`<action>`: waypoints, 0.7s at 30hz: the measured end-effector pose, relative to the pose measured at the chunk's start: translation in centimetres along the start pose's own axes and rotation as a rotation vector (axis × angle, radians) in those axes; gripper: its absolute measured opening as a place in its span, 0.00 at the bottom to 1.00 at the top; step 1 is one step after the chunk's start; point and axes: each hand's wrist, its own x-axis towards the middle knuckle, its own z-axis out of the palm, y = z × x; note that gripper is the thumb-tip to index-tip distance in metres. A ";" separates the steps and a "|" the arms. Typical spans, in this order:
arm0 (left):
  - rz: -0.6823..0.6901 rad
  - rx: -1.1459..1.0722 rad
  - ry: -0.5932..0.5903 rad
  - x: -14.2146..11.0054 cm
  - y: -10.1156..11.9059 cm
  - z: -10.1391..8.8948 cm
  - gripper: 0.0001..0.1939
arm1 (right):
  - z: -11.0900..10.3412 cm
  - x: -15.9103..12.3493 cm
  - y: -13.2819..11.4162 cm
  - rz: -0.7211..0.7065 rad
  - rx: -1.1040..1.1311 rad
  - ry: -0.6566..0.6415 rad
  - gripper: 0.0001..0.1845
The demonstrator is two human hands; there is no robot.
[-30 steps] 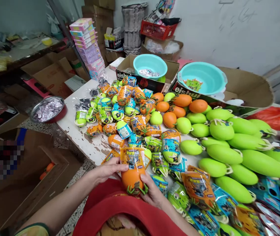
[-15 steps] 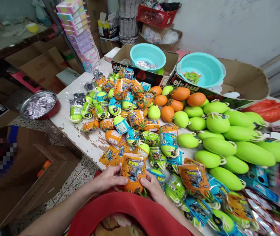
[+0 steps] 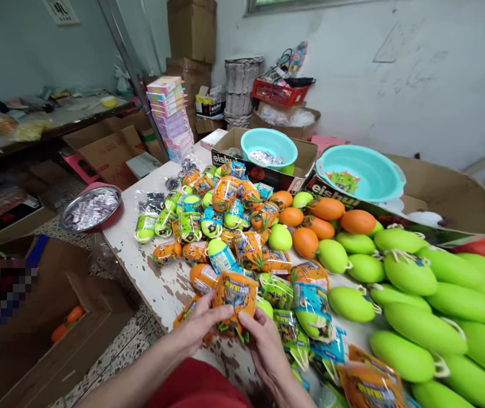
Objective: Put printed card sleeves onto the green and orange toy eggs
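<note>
Both hands grip an orange printed packet [image 3: 237, 294] upright over the near edge of the table. My left hand [image 3: 206, 324] pinches its left side, thumb across the front. My right hand [image 3: 263, 339] holds the lower right side, with thumb and fingers closed on it. Green leaf-like strips poke out below the packet; what fills it is partly hidden by my fingers. Close by lie an orange wrapped toy [image 3: 203, 277] and a green printed packet [image 3: 275, 290]. Beyond them is a heap of egg-shaped toys in orange, green and blue sleeves.
Bare green oval toys [image 3: 423, 327] with cream cords and bare orange ones [image 3: 306, 242] cover the right side. Behind stand two turquoise basins [image 3: 359, 170] on cartons. A metal bowl of small sachets [image 3: 93, 208] is left of the table [image 3: 134, 258]. Part of a person shows at far left.
The view has tilted up and shifted. My hands have carried the orange packet forward, away from my body and over the table edge, still holding it.
</note>
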 end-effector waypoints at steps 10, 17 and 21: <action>0.425 0.158 0.434 11.2 14.1 -6.6 0.26 | 3.6 9.6 -4.8 0.057 -0.310 -0.119 0.25; 0.439 0.340 0.580 20.8 22.4 -12.4 0.24 | -0.8 8.6 -0.7 0.169 -0.255 0.075 0.27; 0.429 0.345 0.554 24.2 23.5 -13.2 0.23 | -2.8 8.2 1.1 0.234 -0.217 0.113 0.28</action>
